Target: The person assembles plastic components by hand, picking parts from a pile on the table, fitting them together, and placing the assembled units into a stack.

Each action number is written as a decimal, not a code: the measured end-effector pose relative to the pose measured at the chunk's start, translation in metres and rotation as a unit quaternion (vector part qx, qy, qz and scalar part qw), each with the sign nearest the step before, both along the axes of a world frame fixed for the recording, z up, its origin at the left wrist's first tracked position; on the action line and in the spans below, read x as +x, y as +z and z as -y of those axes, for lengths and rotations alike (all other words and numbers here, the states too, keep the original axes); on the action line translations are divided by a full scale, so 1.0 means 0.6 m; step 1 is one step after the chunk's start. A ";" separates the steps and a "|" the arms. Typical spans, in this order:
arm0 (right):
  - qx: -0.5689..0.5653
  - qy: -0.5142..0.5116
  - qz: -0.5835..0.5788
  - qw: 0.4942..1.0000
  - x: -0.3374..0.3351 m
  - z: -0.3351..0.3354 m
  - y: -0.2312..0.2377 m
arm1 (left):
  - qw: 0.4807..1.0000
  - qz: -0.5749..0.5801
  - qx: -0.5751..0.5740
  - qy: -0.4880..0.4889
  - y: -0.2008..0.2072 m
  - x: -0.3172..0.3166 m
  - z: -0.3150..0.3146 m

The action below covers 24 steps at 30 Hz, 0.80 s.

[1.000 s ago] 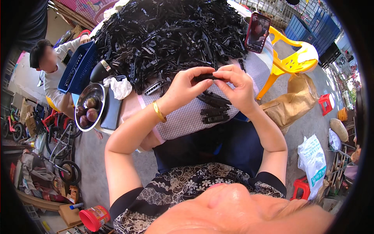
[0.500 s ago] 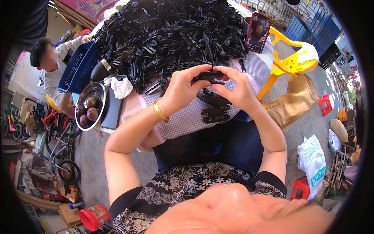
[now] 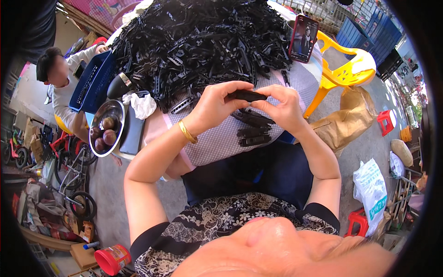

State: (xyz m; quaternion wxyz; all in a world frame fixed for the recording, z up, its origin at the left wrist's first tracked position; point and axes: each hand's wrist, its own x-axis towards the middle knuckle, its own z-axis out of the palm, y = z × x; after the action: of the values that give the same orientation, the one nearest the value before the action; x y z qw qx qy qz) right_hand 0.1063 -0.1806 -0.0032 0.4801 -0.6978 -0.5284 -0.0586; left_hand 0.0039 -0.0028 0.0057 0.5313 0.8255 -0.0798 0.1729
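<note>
A slim black plastic part (image 3: 249, 95) is pinched between my two hands above the near side of the table. My left hand (image 3: 218, 104) grips its left end between thumb and fingers. On the other end, the thumb and fingertips of my right hand (image 3: 282, 106) are closed. Just below lie several similar black plastic pieces (image 3: 254, 136) near the table's front edge, side by side. Beyond my hands rises a large heap of black plastic parts (image 3: 203, 41). The exact shape of the held part is partly hidden by my fingers.
Left of the heap are a blue basket (image 3: 93, 83), a metal bowl (image 3: 121, 134) of round dark fruit and crumpled tissue (image 3: 142, 105). A phone (image 3: 303, 39) stands at the right. A yellow chair (image 3: 348, 69) and brown sack (image 3: 350, 115) are beyond. Another person (image 3: 69, 87) sits left.
The black part has turned in my fingers, and my right hand has shifted its grip slightly, now on the part's right end. My left hand has barely moved.
</note>
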 end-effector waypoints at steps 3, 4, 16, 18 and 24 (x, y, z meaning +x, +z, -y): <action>-0.033 0.020 -0.085 0.996 0.014 -0.008 0.004 | 0.997 -0.072 -0.017 0.016 0.000 -0.002 -0.004; 0.015 0.066 -0.241 0.968 0.032 -0.010 0.000 | 0.997 -0.073 0.006 0.014 -0.002 -0.001 -0.001; -0.148 -0.177 -0.020 0.973 0.079 -0.062 -0.036 | 0.968 0.067 0.197 -0.139 -0.016 -0.013 0.024; -0.124 -0.184 -0.068 0.973 0.090 -0.051 -0.037 | 0.984 -0.005 0.130 -0.118 -0.014 -0.012 0.021; -0.032 0.005 -0.343 0.939 0.058 -0.009 -0.006 | 0.984 -0.066 -0.166 0.030 -0.025 0.002 0.014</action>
State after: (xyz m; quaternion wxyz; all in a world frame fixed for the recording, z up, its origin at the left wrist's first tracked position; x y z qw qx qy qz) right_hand 0.1412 -0.1754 -0.0066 0.6096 -0.6881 -0.3370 0.2034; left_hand 0.0054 -0.0111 -0.0090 0.6595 0.7376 0.0099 0.1447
